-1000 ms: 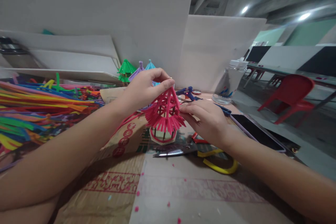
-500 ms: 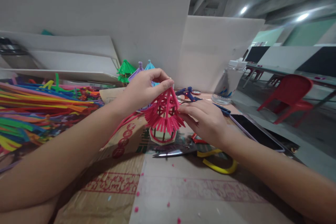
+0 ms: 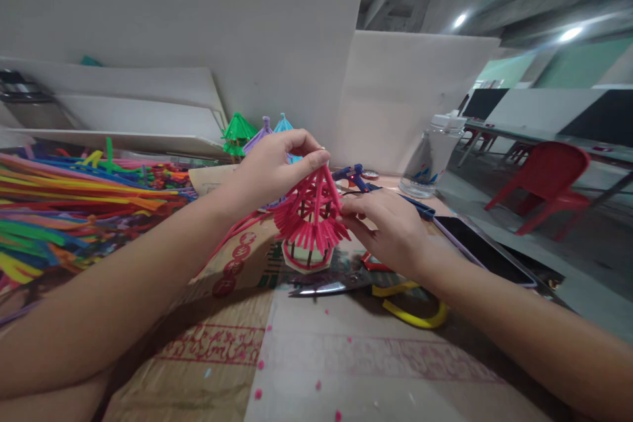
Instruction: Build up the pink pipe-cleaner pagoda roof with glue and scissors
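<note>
A small pavilion model [image 3: 312,227] of pink pipe cleaners, with dark posts and a pale polygonal base, stands upright on the cardboard in front of me. My left hand [image 3: 291,161] pinches the tip of its pointed roof between thumb and fingers. At the right edge of the roof, the fingertips of my right hand [image 3: 390,227] are pressed together on a pink pipe cleaner strand. Scissors [image 3: 341,282] with yellow and red handles lie just in front of the base, partly under my right hand's shadow.
Bundles of coloured pipe cleaners [image 3: 89,198] spread over the left side. Behind my left hand stand green [image 3: 238,135], purple and blue pointed models. A blue glue gun [image 3: 353,175], a clear bottle [image 3: 429,155] and a phone [image 3: 482,250] lie to the right. Pink scraps dot the front.
Almost nothing differs. Both hands and the roof tip have shifted very slightly to the right, with the grips unchanged.
</note>
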Demonstrator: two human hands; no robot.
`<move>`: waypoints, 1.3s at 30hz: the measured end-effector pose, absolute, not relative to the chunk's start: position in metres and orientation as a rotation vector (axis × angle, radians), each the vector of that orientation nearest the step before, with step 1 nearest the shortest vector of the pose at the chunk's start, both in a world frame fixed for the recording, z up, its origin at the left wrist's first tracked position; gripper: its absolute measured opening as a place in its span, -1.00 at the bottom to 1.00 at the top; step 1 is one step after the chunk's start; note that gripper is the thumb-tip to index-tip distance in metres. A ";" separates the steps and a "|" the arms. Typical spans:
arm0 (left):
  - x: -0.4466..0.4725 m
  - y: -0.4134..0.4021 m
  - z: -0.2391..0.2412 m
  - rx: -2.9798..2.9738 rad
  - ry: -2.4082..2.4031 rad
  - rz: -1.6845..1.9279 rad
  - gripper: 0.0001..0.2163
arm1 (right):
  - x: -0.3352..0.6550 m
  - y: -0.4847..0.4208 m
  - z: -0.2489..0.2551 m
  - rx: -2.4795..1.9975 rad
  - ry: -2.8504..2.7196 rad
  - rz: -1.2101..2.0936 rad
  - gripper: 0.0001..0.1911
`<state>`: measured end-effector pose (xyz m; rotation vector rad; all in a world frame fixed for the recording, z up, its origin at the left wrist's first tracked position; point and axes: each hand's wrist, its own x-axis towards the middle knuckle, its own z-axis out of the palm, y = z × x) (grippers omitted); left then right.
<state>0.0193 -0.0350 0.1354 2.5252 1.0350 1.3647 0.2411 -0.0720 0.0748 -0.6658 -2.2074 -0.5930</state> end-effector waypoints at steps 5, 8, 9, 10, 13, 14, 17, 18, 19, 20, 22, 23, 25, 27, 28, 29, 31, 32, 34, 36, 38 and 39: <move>0.018 -0.034 0.135 2.496 0.986 1.364 -0.74 | 0.241 -0.071 0.074 -0.649 -2.204 -0.596 -0.90; 0.017 -0.035 0.137 2.467 0.942 1.343 -0.74 | 0.241 -0.076 0.077 -0.607 -2.226 -0.569 -0.90; 0.016 -0.036 0.138 2.463 0.933 1.337 -0.74 | 0.240 -0.078 0.080 -0.587 -2.228 -0.555 -0.90; 0.016 -0.036 0.138 2.461 0.927 1.331 -0.74 | 0.240 -0.081 0.082 -0.571 -2.220 -0.540 -0.91; 0.016 -0.036 0.138 2.461 0.906 1.312 -0.73 | 0.240 -0.088 0.089 -0.557 -2.179 -0.509 -0.93; 0.016 -0.035 0.138 2.459 0.899 1.300 -0.72 | 0.240 -0.088 0.091 -0.564 -2.167 -0.506 -0.94; 0.016 -0.034 0.136 2.450 0.885 1.263 -0.70 | 0.242 -0.087 0.095 -0.598 -2.139 -0.537 -0.96; 0.015 -0.033 0.136 2.447 0.879 1.249 -0.69 | 0.243 -0.085 0.095 -0.608 -2.130 -0.552 -0.96; 0.015 -0.033 0.137 2.449 0.871 1.235 -0.67 | 0.243 -0.084 0.095 -0.615 -2.120 -0.564 -0.97; 0.014 -0.033 0.137 2.455 0.861 1.220 -0.67 | 0.244 -0.083 0.096 -0.619 -2.114 -0.570 -0.97; 0.012 -0.034 0.139 2.483 0.840 1.158 -0.69 | 0.244 -0.082 0.096 -0.621 -2.112 -0.572 -0.92; 0.012 -0.035 0.140 2.496 0.834 1.119 -0.71 | 0.244 -0.082 0.096 -0.621 -2.115 -0.574 -0.90; 0.011 -0.037 0.142 2.512 0.834 1.049 -0.73 | 0.244 -0.083 0.097 -0.610 -2.128 -0.591 -0.85; 0.011 -0.038 0.142 2.519 0.838 1.020 -0.74 | 0.243 -0.085 0.097 -0.589 -2.157 -0.615 -0.79; 0.011 -0.038 0.142 2.521 0.840 1.019 -0.75 | 0.243 -0.086 0.097 -0.578 -2.176 -0.626 -0.76; 0.011 -0.037 0.142 2.524 0.840 1.019 -0.76 | 0.243 -0.086 0.096 -0.570 -2.200 -0.633 -0.74; 0.012 -0.037 0.142 2.528 0.833 1.021 -0.77 | 0.242 -0.088 0.096 -0.561 -2.251 -0.645 -0.70; 0.012 -0.037 0.141 2.530 0.829 1.023 -0.78 | 0.242 -0.089 0.096 -0.564 -2.269 -0.650 -0.69; 0.012 -0.037 0.141 2.533 0.822 1.035 -0.79 | 0.241 -0.090 0.096 -0.563 -2.284 -0.653 -0.71; 0.012 -0.037 0.141 2.537 0.825 1.047 -0.79 | 0.241 -0.089 0.095 -0.551 -2.268 -0.635 -0.77; 0.012 -0.038 0.141 2.536 0.843 1.067 -0.80 | 0.240 -0.088 0.094 -0.533 -2.241 -0.618 -0.85; 0.013 -0.038 0.141 2.533 0.855 1.081 -0.81 | 0.240 -0.088 0.094 -0.534 -2.232 -0.616 -0.87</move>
